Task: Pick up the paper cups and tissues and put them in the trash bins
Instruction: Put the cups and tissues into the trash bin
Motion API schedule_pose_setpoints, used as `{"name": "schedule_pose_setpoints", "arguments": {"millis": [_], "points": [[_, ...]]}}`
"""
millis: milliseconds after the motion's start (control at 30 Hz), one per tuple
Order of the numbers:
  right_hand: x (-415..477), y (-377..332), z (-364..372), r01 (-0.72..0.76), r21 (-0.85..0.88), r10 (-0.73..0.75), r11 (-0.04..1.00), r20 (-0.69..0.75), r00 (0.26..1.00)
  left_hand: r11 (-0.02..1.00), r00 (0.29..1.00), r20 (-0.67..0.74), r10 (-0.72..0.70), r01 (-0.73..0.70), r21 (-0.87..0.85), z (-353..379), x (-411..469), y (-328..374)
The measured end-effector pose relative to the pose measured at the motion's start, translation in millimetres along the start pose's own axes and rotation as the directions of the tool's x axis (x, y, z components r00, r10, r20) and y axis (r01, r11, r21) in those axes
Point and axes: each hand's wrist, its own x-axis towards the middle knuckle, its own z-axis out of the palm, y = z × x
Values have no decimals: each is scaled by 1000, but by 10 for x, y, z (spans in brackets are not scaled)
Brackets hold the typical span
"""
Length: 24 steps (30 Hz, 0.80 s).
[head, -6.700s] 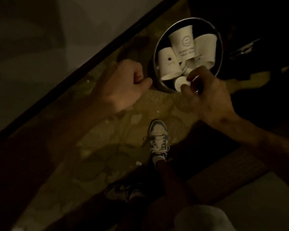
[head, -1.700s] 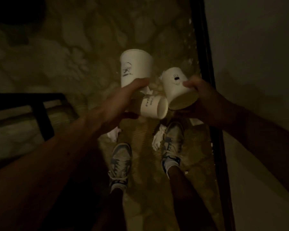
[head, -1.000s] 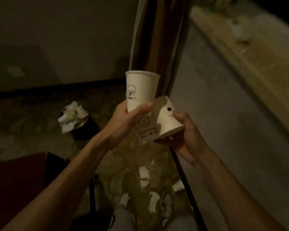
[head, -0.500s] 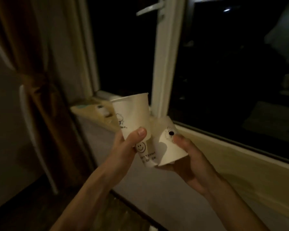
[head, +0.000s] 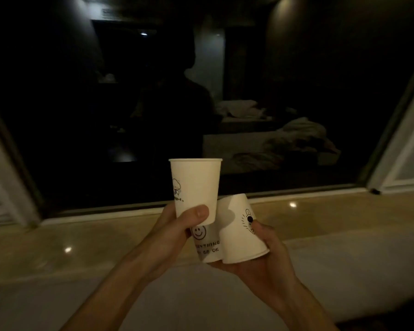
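White paper showed against the dark window: the left hand gripped the upright cup at its base, the right hand curled round the upturned cup, and the smiley cup sat wedged between them, above the sill.

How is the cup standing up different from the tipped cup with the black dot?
The standing cup is upright, mouth up; the tipped cup leans, mouth down. The left hand grips the standing cup; the right hand holds the tipped cup. Both are white paper cups with small drawings.
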Motion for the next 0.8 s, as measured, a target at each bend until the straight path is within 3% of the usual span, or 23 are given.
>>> {"name": "schedule_pose_setpoints", "arguments": {"millis": [200, 367, 467, 567, 800], "points": [[-552, -618, -1310, 69, -13, -70, 998, -128, 989, 993, 943, 313, -115, 120, 5, 1392, 664, -523], [-1113, -787, -2266, 89, 73, -53, 993, -398, 916, 946, 832, 463, -306, 319, 51, 2426, 998, -1176], [-1363, -759, -2750, 125, 157, -16, 980, -557, 830, 879, 727, 523, -445, 467, 98, 2915, 1157, -1581], [-1522, -685, -3103, 182, 197, -20, 963, -625, 781, 798, 607, 574, -549, 586, 144, 3271, 1356, -1959], [-1559, -669, -3794, 314, 256, 15, 914, -797, 604, 646, 301, 687, -661, 694, 318, 4012, 1927, -2843]]}}
